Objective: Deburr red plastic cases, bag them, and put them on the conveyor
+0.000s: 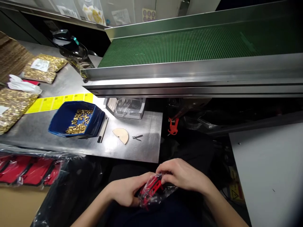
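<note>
Low in the view, over my lap, a red and black part in a clear plastic bag point(152, 189) is held between both hands. My left hand point(129, 189) wraps round its left side, thumb below and fingers behind. From the right, my right hand point(181, 175) grips the bag's upper edge with bent fingers. The underside of the part is hidden, so I cannot tell its exact kind. On the metal table ahead lie nail clippers point(137, 137), a half-round wooden piece point(121, 135) and a thin brush point(103, 130).
A blue bin point(55, 123) of small brass pieces stands on the table point(151, 135). Bags of brass pieces point(44, 67) lie at left. A green conveyor point(165, 47) crosses above. Red parts in plastic point(35, 170) fill a box at lower left. A white surface point(270, 164) is at right.
</note>
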`<state>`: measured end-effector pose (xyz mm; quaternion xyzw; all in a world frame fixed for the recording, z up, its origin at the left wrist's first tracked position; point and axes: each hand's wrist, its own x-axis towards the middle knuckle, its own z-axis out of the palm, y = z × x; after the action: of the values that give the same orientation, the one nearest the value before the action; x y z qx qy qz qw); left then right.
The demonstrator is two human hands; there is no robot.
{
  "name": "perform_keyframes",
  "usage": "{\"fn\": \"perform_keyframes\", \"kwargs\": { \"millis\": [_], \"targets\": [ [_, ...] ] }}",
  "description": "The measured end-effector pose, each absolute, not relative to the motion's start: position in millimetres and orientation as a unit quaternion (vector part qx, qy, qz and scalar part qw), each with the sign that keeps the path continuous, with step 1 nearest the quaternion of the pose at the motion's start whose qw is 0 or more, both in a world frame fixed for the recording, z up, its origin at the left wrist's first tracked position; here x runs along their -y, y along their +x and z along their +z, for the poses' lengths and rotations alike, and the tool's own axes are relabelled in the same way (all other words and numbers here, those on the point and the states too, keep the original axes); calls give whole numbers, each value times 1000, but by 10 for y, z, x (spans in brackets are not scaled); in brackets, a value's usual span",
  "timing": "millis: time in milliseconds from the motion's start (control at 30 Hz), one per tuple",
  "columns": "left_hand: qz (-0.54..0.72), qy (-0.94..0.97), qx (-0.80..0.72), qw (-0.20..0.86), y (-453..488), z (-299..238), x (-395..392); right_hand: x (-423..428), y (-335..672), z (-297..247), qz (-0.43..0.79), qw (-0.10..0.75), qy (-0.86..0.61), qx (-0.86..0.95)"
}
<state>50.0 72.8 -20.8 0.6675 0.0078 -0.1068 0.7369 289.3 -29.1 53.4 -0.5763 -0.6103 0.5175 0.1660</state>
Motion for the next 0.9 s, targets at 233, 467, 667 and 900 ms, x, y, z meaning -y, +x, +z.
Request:
{"fn": "perform_keyframes", "kwargs": {
  "millis": [233, 467, 667, 900],
  "targets": [
    [-102, 621, 11, 777, 361, -296, -771, 411, 2714, 544, 477, 220, -645, 555],
    [-44, 638, -225, 735, 143, -137, -440, 936, 2343, 323, 616, 276, -645, 359],
    [85, 709, -251, 653, 125, -303, -227, 1123, 2377, 81, 622, 397, -648, 187],
    [229, 758, -273, 546, 382, -216, -282, 874, 2429, 247, 595, 441, -655, 149]
  ]
}}
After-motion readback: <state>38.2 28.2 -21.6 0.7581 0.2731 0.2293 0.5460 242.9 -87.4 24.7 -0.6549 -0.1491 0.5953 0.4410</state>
